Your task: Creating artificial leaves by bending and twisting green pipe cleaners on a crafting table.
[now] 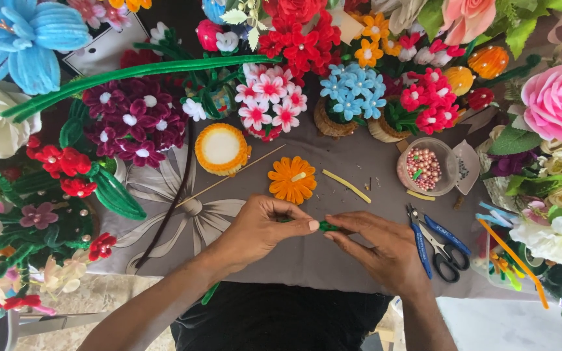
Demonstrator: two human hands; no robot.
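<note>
the left hand (258, 227) and the right hand (385, 250) meet over the grey cloth (333, 253) near the table's front edge. both pinch a short green pipe cleaner (326, 226), fingers narrow and closed on it. the left thumb and forefinger grip one end; the right fingertips grip the other. only a small length of the green stem shows between the hands. its far end appears to run under the left palm; a green tip shows below the left wrist.

status of work, as judged from the layout:
- an orange flower head (292, 179) lies flat on the cloth just beyond the hands, petals formed, with no stem attached.
- a thin wooden stick (229, 179) lies beside it, bare, apart from the flower head.
- a yellow strip (347, 186) and small offcuts lie to the right of the flower head.
- blue-handled scissors (438, 244) rest just right of the right hand, not in use.
- a clear cup of pink beads (423, 168) stands behind the scissors.
- an orange-rimmed round piece (222, 149) sits left of the flower head.

the head looks finished; the green piece is in the shaping stage, and joining head, stick and green wrap appears not yet done. finished flower bunches (352, 91) ring the work area on all far sides.
</note>
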